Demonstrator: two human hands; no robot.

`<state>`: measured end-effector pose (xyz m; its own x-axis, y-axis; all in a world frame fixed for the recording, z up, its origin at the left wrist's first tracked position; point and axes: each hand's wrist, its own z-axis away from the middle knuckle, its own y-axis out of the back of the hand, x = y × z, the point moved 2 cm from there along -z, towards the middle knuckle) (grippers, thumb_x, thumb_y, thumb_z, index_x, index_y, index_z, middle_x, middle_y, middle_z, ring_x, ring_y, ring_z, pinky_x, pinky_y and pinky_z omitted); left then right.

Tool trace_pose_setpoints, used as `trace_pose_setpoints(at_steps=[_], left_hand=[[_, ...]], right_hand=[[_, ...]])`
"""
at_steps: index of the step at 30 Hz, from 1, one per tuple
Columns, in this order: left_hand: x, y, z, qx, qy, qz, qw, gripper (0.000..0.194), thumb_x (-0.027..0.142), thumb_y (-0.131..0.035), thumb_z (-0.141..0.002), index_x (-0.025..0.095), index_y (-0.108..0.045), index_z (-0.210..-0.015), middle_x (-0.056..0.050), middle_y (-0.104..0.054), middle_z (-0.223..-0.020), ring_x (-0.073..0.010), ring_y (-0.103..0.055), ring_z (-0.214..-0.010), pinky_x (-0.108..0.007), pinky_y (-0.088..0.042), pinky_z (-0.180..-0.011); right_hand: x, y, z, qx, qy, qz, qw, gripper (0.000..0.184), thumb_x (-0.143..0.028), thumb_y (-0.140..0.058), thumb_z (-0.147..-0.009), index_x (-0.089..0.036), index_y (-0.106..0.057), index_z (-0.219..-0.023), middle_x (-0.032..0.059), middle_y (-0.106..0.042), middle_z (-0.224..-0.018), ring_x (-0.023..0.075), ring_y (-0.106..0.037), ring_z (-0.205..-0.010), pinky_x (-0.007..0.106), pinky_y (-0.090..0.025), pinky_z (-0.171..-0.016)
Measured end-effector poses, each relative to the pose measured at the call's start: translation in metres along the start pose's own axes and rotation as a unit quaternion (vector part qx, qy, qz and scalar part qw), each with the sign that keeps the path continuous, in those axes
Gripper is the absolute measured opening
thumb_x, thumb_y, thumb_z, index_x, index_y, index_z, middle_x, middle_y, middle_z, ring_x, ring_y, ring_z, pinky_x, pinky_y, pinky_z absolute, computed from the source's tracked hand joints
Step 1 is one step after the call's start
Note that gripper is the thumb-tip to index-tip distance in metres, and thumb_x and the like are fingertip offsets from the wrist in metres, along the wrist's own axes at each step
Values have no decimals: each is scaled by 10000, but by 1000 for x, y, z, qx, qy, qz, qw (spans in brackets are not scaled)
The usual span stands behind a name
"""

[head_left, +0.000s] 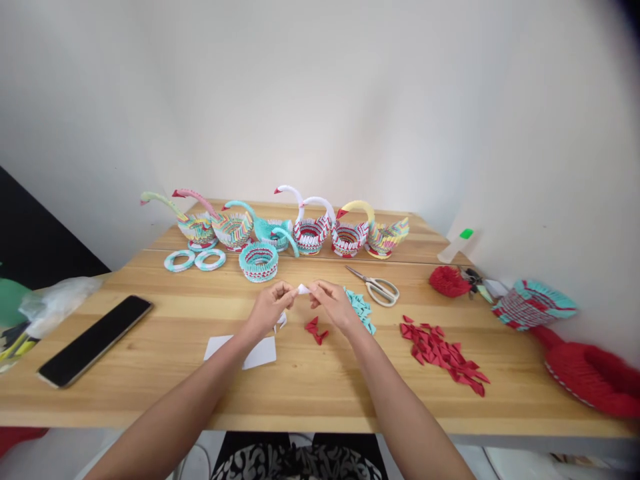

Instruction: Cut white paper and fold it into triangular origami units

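Observation:
Between my two hands, above the middle of the table, is a small white folded paper piece (303, 289). My left hand (273, 303) pinches its left side, and my right hand (330, 300) pinches its right side. Below my left hand lie a few white folded pieces (281, 322), partly covered, and white paper sheets (261, 353) partly under my left forearm. A few red folded pieces (316, 330) lie below and between my hands. Right beside my right hand is a pile of turquoise folded pieces (361, 308), partly hidden by that hand.
Several folded-paper swans (310, 233) line the back, with a turquoise paper basket (259, 261) and two paper rings (211, 259) before them. Scissors (383, 291), red pieces (443, 353), a glue bottle (455, 247) and a red paper model (595, 373) are right; a phone (95, 341) lies left.

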<state>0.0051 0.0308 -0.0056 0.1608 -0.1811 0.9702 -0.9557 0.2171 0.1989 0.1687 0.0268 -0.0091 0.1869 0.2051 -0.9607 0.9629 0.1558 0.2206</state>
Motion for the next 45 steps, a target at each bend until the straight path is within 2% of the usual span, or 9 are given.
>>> trace_pose_setpoints(at_steps=[3, 8, 11, 17, 23, 29, 37, 41, 45], left_hand=[[1, -1, 1, 12, 6, 21, 1000, 306, 427, -563, -766, 155, -497, -640, 42, -464, -557, -84, -410, -524, -208, -338, -534], [1, -5, 3, -57, 18, 45, 997, 286, 422, -595, -736, 138, -573, -708, 15, -547, -614, -90, -453, -542, -211, -340, -526], [-1, -5, 2, -62, 27, 56, 996, 265, 396, -614, -722, 134, -582, -702, 9, -555, -609, -96, -470, -560, -212, -343, -538], [0, -3, 2, -24, 57, 114, 992, 261, 392, -632, -714, 141, -567, -686, 10, -555, -590, -99, -475, -551, -220, -353, -560], [5, -4, 3, -42, 60, 131, 989, 271, 384, -645, -704, 139, -551, -636, 20, -537, -565, -80, -442, -517, -212, -319, -538], [-5, -5, 0, -27, 68, 116, 991, 291, 414, -629, -715, 141, -545, -661, 41, -496, -547, -57, -370, -449, -197, -272, -467], [-3, -10, 1, -52, 86, 95, 990, 313, 445, -599, -736, 147, -548, -656, 30, -510, -557, -48, -360, -426, -187, -265, -431], [-6, -9, 1, -75, 92, 105, 987, 329, 453, -566, -769, 147, -544, -651, 16, -534, -601, -47, -369, -444, -182, -278, -445], [-11, -9, 0, -69, 90, 116, 987, 314, 450, -594, -749, 147, -546, -680, 23, -527, -599, -43, -356, -438, -180, -272, -443]], right_hand=[[-1, -1, 0, -10, -2, -5, 1000, 294, -454, -534, -811, -174, -617, -778, -9, -558, -678, 123, -511, -609, 234, -431, -577], [-6, -2, 2, 37, 42, 95, 994, 279, -407, -523, -828, -169, -595, -701, -29, -518, -589, 103, -440, -559, 219, -353, -536], [-7, -3, 4, 55, 64, 129, 988, 276, -393, -527, -825, -169, -585, -674, -29, -518, -591, 100, -427, -561, 218, -329, -529], [1, -5, 1, 88, 19, 0, 996, 265, -423, -527, -811, -176, -581, -731, -19, -554, -618, 123, -506, -587, 235, -396, -576], [-1, -1, 0, 109, 26, 31, 993, 235, -361, -532, -807, -179, -553, -659, -27, -528, -576, 120, -487, -565, 235, -372, -559], [3, -7, 0, 63, -10, -49, 997, 211, -393, -546, -792, -184, -572, -784, -25, -547, -651, 122, -515, -569, 234, -423, -541], [2, -5, 3, 65, 38, 120, 990, 174, -306, -548, -800, -178, -546, -682, -54, -477, -565, 101, -437, -546, 213, -324, -518], [1, -4, 4, 69, 48, 122, 989, 196, -324, -533, -810, -176, -545, -682, -54, -471, -571, 97, -415, -541, 210, -308, -507], [3, -6, 4, 65, 32, 71, 995, 221, -356, -536, -812, -176, -571, -690, -41, -516, -583, 106, -458, -556, 210, -345, -527]])
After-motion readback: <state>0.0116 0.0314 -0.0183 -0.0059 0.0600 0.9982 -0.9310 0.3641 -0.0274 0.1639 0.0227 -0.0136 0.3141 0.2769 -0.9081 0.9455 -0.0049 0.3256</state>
